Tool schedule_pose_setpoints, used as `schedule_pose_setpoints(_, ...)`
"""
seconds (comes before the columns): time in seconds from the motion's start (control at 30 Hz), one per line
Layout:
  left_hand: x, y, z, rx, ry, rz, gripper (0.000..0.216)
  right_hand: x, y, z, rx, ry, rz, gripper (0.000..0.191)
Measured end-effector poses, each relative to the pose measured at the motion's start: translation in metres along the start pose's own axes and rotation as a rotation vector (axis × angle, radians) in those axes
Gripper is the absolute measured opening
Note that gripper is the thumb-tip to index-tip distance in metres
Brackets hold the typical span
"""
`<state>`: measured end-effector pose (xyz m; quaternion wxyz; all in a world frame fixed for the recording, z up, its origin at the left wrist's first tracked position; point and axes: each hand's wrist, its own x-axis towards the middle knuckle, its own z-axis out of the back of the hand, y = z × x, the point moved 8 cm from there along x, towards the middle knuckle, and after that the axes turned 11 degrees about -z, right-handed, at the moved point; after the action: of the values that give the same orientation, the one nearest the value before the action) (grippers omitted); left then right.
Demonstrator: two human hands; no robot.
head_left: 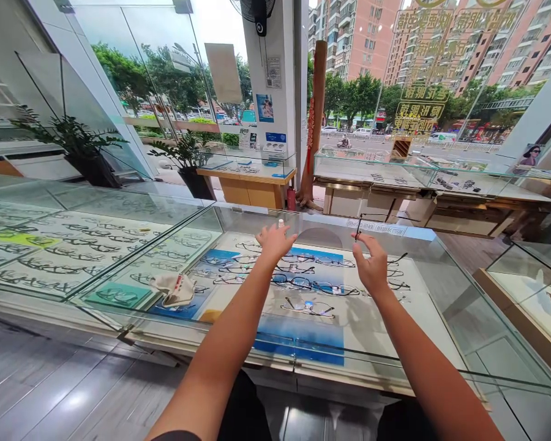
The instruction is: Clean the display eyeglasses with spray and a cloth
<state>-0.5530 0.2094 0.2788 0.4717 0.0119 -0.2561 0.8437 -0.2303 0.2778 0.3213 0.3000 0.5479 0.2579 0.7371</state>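
Observation:
My right hand [371, 260] pinches a thin dark pair of eyeglasses [359, 226] between thumb and fingers, raised above the glass counter. One temple of the glasses stretches off to the right. Over the far part of the counter, my left hand [276, 242] has its fingers spread. Just beyond it, a small white-capped bottle [281, 224] shows between the fingers, its lower part hidden; whether the hand touches it I cannot tell. Under the glass, several eyeglass frames [308, 307] lie in rows on white and blue sheets. A pale cloth pouch [178, 290] rests left of my left forearm.
The glass display counter [441, 288] spans the width before me, with more eyeglasses [50, 263] in its left section. Another case [532, 300] stands at right. Farther back are a wooden-fronted case [243, 191], potted plants [190, 159], a wooden trunk [318, 122] and large windows.

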Motion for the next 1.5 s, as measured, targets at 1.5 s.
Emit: schedule_pose_setpoints(1.5, -0.06, -0.121, 0.015, -1.028, 0.03, -0.53, 0.053, -0.022, 0.016, -0.049, 0.605, 0.715, -0.379, 0.024)
